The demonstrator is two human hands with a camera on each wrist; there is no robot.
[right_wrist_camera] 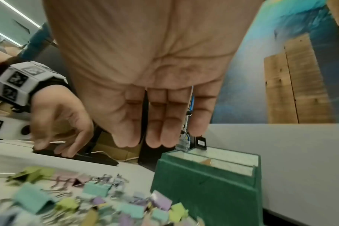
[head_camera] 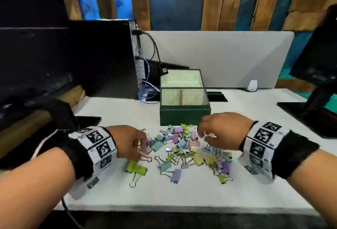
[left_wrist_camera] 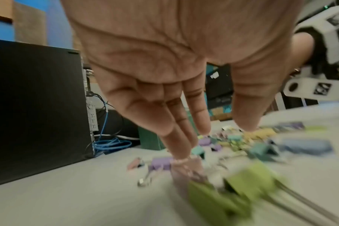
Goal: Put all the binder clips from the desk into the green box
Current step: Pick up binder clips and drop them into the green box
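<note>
Several pastel binder clips (head_camera: 186,148) lie heaped on the white desk (head_camera: 182,192), just in front of the green box (head_camera: 184,117). The box stands with its lid up and shows a pale lining and a divider, with no clips visible inside. My left hand (head_camera: 142,146) reaches down at the pile's left edge. Its straight fingers touch a pink clip (left_wrist_camera: 186,166) while the thumb stays apart. Two large green clips (head_camera: 136,168) lie just nearer than that hand. My right hand (head_camera: 202,134) hovers over the pile's right side, by the box's front corner. Its fingers (right_wrist_camera: 161,142) are straight and hold nothing.
A black computer tower (head_camera: 102,59) with blue cables (head_camera: 147,95) stands at the back left. A grey divider panel (head_camera: 218,57) runs behind the box. A dark monitor base (head_camera: 310,112) sits at the right. A flat black object (head_camera: 87,119) lies behind my left wrist.
</note>
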